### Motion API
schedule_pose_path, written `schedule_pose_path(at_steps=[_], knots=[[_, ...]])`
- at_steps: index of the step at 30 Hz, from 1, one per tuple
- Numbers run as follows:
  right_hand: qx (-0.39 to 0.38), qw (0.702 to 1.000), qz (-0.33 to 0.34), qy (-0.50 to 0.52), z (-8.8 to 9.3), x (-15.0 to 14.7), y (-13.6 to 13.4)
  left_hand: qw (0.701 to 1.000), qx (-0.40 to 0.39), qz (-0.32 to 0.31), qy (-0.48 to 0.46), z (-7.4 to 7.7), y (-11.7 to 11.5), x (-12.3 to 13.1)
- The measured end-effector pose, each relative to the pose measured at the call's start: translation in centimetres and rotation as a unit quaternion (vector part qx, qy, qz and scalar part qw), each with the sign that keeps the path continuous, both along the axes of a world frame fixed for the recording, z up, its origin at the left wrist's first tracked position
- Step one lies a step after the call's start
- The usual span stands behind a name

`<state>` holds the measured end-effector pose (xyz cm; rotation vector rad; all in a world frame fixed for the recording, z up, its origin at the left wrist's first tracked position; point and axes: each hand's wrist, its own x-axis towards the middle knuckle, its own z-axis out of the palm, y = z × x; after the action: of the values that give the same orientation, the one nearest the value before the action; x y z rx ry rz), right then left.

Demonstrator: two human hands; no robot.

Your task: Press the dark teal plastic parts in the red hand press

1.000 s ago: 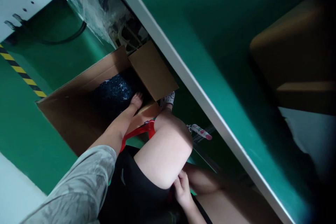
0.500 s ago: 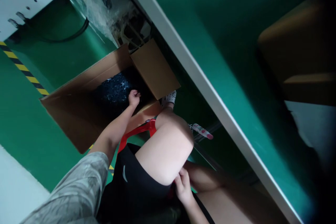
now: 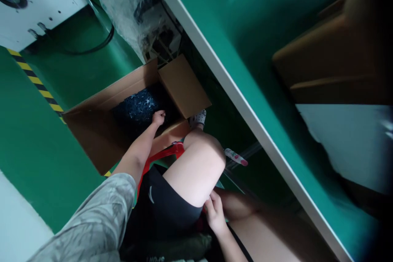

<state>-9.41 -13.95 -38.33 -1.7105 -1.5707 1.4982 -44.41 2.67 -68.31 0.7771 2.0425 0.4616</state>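
Note:
My left hand (image 3: 159, 118) reaches down into a cardboard box (image 3: 95, 139), just over a heap of small dark shiny pieces (image 3: 135, 106). Its fingers are curled closed, and whatever may be in them is hidden. Low between my thighs, by the edge of the red stool (image 3: 178, 149), rests my right hand (image 3: 215, 213). Its fingers are bent and pressed together, with the tips tucked against my leg; I cannot make out anything held there.
A green-topped table (image 3: 245, 49) with a pale edge slants along the right, bearing blurred cardboard (image 3: 331, 57). A white machine (image 3: 37, 4) and black cable (image 3: 95, 49) lie upper left, near clear plastic wrapping (image 3: 123, 8). Striped tape (image 3: 37, 82) crosses the green floor.
The view has shifted slightly, so the machine and the table's cardboard show more. My left hand stays closed over the dark pieces; my right hand has hardly moved.

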Motion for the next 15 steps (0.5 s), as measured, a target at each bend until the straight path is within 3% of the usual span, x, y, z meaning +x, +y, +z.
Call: schedule_pose_path(at_steps=[6,10,15], knots=[[-0.017,0.999,0.013,0.032,1.1,-1.5,0.9,0.995,-0.039,-0.087,-0.004,2.7,-4.3,-1.8],[-0.011,1.000,-0.004,0.023,0.8,-1.7,0.3,0.986,-0.056,-0.157,0.003,4.4,-7.7,-3.3],[-0.012,0.999,-0.015,0.025,0.3,-1.2,-0.4,0.977,-0.041,-0.202,0.056,5.0,-8.3,-3.6]])
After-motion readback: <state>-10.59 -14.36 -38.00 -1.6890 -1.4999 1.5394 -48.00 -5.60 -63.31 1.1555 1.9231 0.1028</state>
